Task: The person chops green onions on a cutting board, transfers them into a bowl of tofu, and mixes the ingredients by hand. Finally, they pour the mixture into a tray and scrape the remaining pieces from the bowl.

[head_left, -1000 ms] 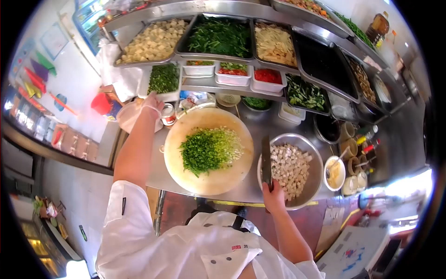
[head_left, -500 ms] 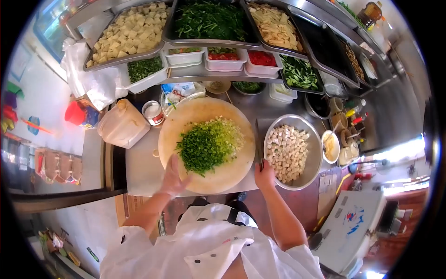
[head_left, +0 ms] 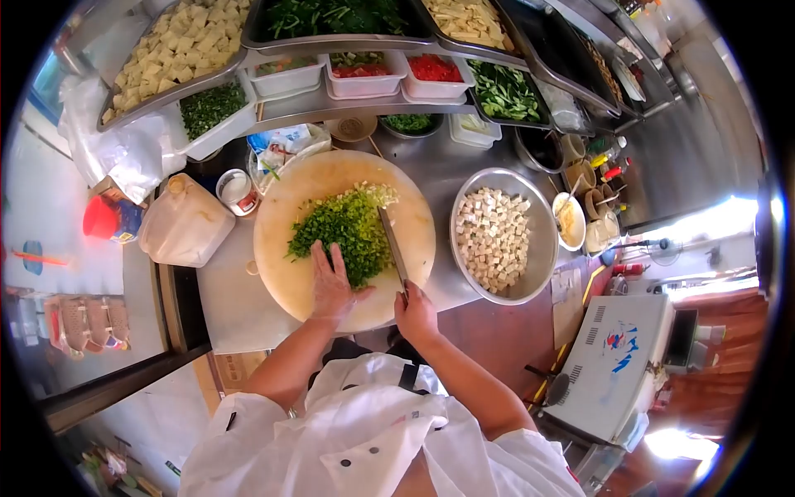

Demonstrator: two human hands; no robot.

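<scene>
A round cutting board (head_left: 277, 248) carries a heap of chopped green onions (head_left: 344, 232), dark green on the left and paler toward the upper right. My left hand (head_left: 333, 286) rests at the heap's near edge, its fingers spread and their tips touching the greens. In my right hand (head_left: 416, 315) is the handle of a kitchen knife (head_left: 392, 248). The blade stands edge-down against the right side of the heap, seen nearly along its spine. Right of the board sits a steel bowl (head_left: 543, 240) with pale diced cubes (head_left: 494, 236) in it.
Behind the board are a bag (head_left: 286, 145), a small can (head_left: 237, 192) and a plastic jug (head_left: 186, 222). Trays of cut food, including yellowish cubes (head_left: 178, 45), line the shelf above. A bowl with a spoon (head_left: 569, 221) and seasoning pots stand at right.
My right hand has brought the knife left from beside the steel bowl onto the board, against the greens. My left hand has moved forward onto the heap. The view has shifted.
</scene>
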